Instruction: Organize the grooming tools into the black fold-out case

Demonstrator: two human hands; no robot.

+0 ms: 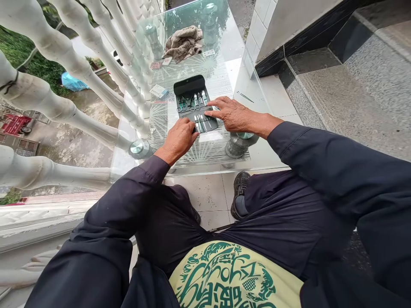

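White balusters [73, 64] line the left side and grey steps [324, 85] rise on the right; between them stands a glass table [269, 147] with four capped legs in sight, two near and two far. One black case [190, 114] lies spread open on it, toward the near end, its flap [189, 86] on the far side. Two rows of tools sit inside. The far row holds scissors [195, 108], with two pairs of finger rings showing, and about three clippers [204, 97]; the near row holds several slim tools [202, 124], roughly five, too small to count surely.

The left hand [181, 136] is at the case's near left corner, fingers curled and thumb out; whether it grips anything cannot be told. The right hand [233, 113] reaches over the case's right edge, index finger and thumb parted, with nothing visible held between them.

One small box [159, 91] lies left of the case, and one thin metal piece [245, 97] lies to the right. At the far end is one crumpled towel [183, 42], with three small cards [208, 53] near it, two left and one right.
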